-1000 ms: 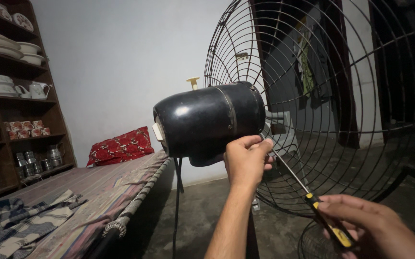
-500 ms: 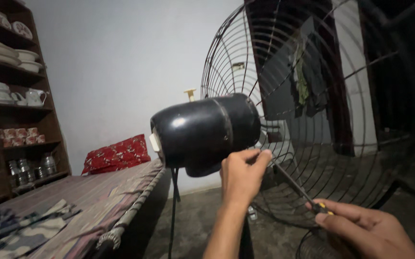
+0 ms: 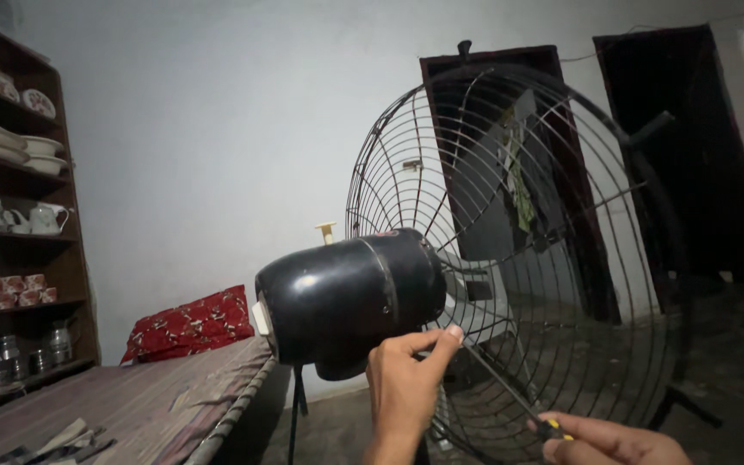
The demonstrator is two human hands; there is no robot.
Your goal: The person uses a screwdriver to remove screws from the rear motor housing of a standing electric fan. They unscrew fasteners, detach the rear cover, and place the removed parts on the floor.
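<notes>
Left hand [image 3: 406,383]: fingertips pinching the screwdriver [image 3: 509,396] shaft beside the black fan motor housing [image 3: 350,297], centre. Right hand [image 3: 613,441]: gripping the yellow-black handle, lower right. Wire guard [image 3: 509,250] behind. Far left shelf: red-patterned boxes [image 3: 3,288].

The right hand [image 3: 621,448] is cut off by the bottom edge at lower right, hiding most of the screwdriver [image 3: 509,396] handle; its tip vanishes behind the left hand [image 3: 406,387]. The fan stand [image 3: 293,413] runs out of frame; shelf [image 3: 19,258] items are too small to tell
</notes>
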